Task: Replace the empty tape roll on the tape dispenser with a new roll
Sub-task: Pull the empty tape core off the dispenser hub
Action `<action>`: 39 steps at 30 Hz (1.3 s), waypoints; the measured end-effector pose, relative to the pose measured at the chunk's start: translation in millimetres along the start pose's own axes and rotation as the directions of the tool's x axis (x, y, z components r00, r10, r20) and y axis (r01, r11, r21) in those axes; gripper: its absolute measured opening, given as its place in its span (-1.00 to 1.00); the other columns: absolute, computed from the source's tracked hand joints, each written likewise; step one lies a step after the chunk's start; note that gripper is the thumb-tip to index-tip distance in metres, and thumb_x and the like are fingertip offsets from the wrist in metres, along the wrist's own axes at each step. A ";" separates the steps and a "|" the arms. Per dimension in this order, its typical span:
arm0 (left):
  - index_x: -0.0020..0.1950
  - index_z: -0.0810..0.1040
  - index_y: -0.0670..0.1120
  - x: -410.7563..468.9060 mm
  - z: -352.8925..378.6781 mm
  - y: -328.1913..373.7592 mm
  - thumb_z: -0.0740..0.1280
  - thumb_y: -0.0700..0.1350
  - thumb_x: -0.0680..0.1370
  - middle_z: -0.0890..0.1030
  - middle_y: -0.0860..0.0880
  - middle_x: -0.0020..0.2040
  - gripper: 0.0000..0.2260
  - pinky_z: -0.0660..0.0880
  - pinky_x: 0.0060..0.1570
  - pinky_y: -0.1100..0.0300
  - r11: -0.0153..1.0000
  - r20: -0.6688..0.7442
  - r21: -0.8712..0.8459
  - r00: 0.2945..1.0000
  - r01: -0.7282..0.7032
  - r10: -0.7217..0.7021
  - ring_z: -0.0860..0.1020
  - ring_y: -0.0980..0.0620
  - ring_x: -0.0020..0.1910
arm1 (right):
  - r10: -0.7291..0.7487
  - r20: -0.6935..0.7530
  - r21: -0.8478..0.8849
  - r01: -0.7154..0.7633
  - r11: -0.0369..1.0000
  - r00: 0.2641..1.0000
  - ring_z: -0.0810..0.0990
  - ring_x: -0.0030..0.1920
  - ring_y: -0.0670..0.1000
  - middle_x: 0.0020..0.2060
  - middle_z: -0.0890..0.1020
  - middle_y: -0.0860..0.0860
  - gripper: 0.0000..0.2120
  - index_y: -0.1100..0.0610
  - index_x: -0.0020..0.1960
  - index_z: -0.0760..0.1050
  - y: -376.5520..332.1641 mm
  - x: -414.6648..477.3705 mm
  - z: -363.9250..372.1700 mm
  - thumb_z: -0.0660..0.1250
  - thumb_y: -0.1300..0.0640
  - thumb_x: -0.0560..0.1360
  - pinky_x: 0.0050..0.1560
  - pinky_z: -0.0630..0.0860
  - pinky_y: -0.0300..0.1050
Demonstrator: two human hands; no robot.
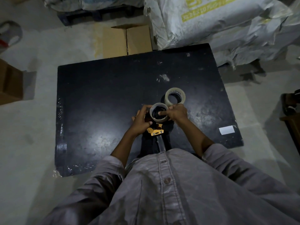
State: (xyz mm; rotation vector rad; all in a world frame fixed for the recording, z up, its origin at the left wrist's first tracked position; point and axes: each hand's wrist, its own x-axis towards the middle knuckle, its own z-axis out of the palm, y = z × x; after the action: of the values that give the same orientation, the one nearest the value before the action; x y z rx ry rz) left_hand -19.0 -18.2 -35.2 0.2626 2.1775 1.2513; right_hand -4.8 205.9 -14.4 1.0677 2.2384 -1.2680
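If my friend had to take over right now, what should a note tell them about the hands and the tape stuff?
Left hand: gripping the tape dispenser beside its wheel, steadying it on the black table.
Right hand: on the thin, empty roll, one finger poked inside its core.
New roll: lying flat on the table just beyond the right hand, untouched.
Done: nothing swapped yet; the empty roll is still at the dispenser's wheel.
Left: pull the empty roll off, fit the new roll on, thread the tape.
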 end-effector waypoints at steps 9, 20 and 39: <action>0.53 0.46 0.26 -1.1 -1.3 -3.0 0.36 -0.41 0.41 0.61 0.16 0.42 -0.19 0.46 0.50 -0.39 0.996 -0.022 -0.042 0.997 -0.073 0.072 0.51 0.03 0.55 | -0.095 -0.040 -0.061 0.092 0.994 0.995 0.71 -0.17 0.03 -0.19 0.72 0.01 -0.57 0.05 -0.15 0.57 -3.1 -7.3 -2.0 0.77 -0.10 0.31 -0.27 0.54 -0.12; 0.55 0.59 0.20 -29.8 20.7 -2.6 0.32 -0.10 0.42 0.60 0.09 0.53 -0.33 0.05 0.62 -0.10 0.936 -0.157 0.285 0.954 -0.206 0.257 0.32 -0.09 0.69 | -0.116 0.225 0.417 0.012 0.909 0.967 0.81 0.14 0.21 0.05 0.83 0.17 -0.65 0.24 0.18 0.76 44.5 -26.3 -49.3 0.71 0.11 0.48 0.23 0.73 0.12; 0.49 0.66 0.00 -38.3 7.3 -15.9 0.30 -0.26 0.61 0.55 -0.10 0.59 -0.53 0.25 0.55 -0.18 0.925 -0.451 0.376 0.861 -0.056 0.235 0.33 -0.24 0.67 | -0.298 -0.066 -0.223 0.277 0.935 0.952 0.76 0.17 0.01 0.16 0.81 -0.02 -0.73 0.01 0.27 0.75 59.2 -5.2 -54.2 0.55 0.04 0.58 0.29 0.68 -0.02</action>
State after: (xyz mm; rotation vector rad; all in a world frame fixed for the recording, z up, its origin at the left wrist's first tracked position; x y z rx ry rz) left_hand 17.7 -38.7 -35.7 0.2831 2.8796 1.0811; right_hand 46.4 267.8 -16.2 0.7592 2.6119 -1.0684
